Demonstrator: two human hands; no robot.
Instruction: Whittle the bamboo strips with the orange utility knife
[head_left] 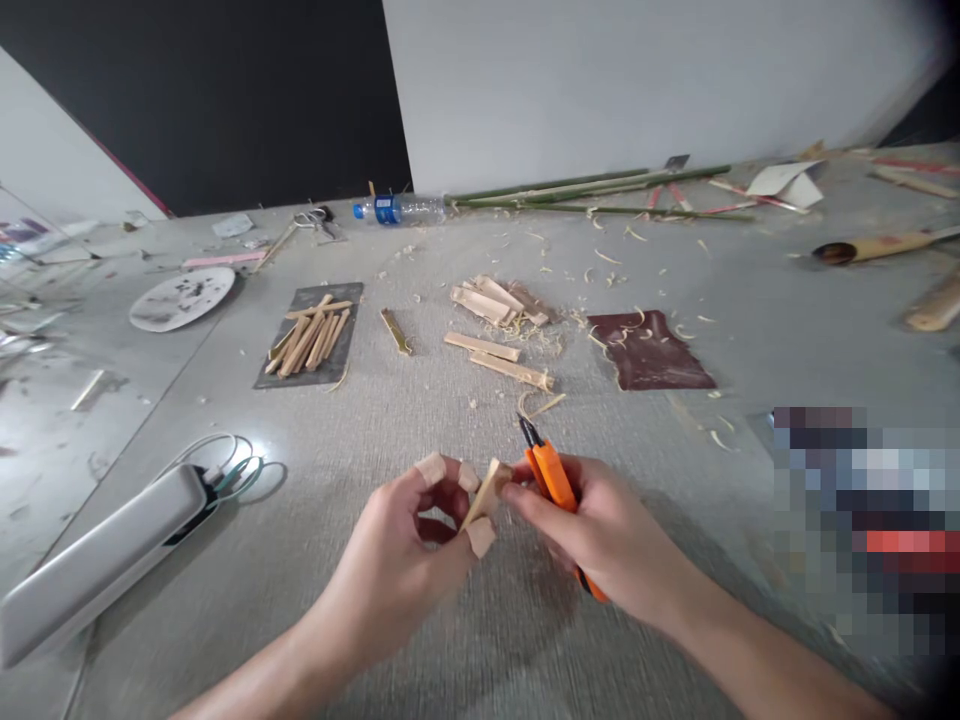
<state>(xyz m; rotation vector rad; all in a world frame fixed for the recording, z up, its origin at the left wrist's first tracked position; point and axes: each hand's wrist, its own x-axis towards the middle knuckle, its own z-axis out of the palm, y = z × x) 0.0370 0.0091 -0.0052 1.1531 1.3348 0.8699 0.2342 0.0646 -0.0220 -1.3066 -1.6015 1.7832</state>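
The wooden strip [487, 492] is right in front of me, between my two hands and just above the table [322, 600]. Its long axis slants from its near end, down by my left thumb, up and away to the right, so the far end meets my right fingertips. My left hand [409, 545] is half curled, thumb and fingers bowed into a loose ring with the strip at its opening; pale wraps [430, 469] cover some of the fingertips. My right hand [600, 515] is closed around an orange cutter [553, 475], thumb reaching forward to the strip. The cutter's dark tip [529, 430] points away from me and a little left, beyond the strip's far end, and looks apart from the wood. The left hand takes the near end, the right the far one, and the tool sits on the right side.

Off to my left lies a long white case [112, 555] with cables. Farther out, straight ahead, two loose strips [484, 346] lie near a small pile of wider pieces [487, 302] among curly shavings [544, 343]. Left of them, slim sticks [307, 338] rest on a dark sheet [349, 294]; to the right is a maroon sheet [652, 355]. Farthest back, a plastic bottle [420, 209] lies beside green stalks [585, 188].
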